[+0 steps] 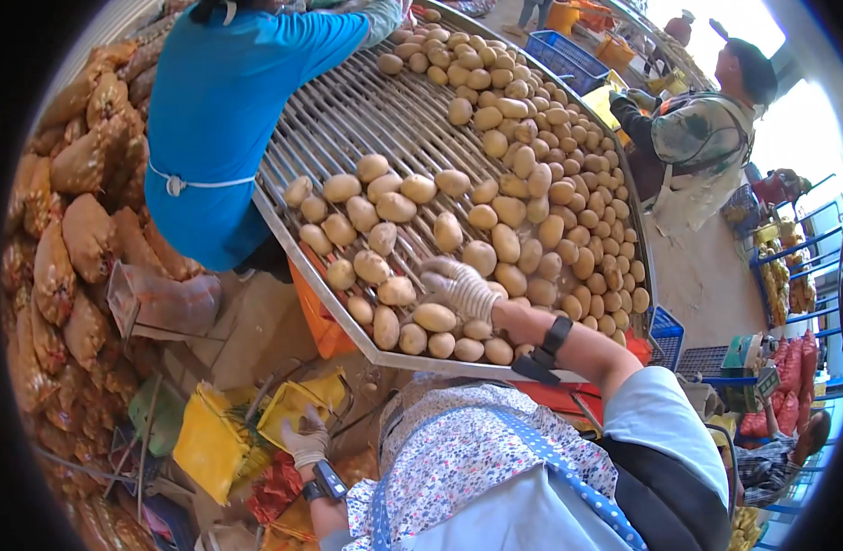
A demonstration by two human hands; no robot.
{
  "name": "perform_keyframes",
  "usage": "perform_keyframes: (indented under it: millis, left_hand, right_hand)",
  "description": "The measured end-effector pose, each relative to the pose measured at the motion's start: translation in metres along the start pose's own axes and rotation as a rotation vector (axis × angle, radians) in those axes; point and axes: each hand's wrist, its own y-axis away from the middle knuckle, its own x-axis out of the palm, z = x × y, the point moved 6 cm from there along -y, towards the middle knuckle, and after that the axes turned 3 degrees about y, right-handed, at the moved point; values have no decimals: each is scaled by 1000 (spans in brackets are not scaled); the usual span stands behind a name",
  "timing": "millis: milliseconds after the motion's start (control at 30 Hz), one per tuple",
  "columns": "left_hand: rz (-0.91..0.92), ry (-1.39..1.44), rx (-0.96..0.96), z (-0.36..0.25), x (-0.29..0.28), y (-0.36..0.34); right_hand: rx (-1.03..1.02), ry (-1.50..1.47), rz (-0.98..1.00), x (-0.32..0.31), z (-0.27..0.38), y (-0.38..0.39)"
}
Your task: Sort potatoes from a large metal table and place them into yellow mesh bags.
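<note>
- Potatoes (507, 243) are crowding the right side and near end of a barred rack (348, 119), while bare bars are showing toward a worker in blue (228, 119).
- The work is looking only part done, to my eye: a great many potatoes are lying loose on the bars, and nothing is clearly marking which have been dealt with.
- A gloved right hand (460, 287) is reaching over the near potatoes, fingers stretching leftward; its underside is facing away, so I cannot tell whether it is pinching one.
- Potatoes are lying around that hand, the closest sitting just beside the glove.
- A gloved left hand (307, 438) is hovering off the rack, well apart from the potatoes, fingers spreading by a yellow bin (293, 399).
</note>
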Motion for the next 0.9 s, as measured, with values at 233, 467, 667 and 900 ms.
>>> perform_keyframes:
  millis: [233,467,667,900]
  left_hand:
    - [226,-140,-16,74,27,54]
    - [383,-262,-128,160,63,133]
    - [667,-362,-131,239,151,158]
    - [875,-402,-522,300,186,171]
  right_hand:
    - [-459,780,-160,-54,21,-133]
    - [-420,894,-6,-31,2,-188]
    - [-299,187,39,-36,53,-103]
    - [-573,692,-117,-70,42,-146]
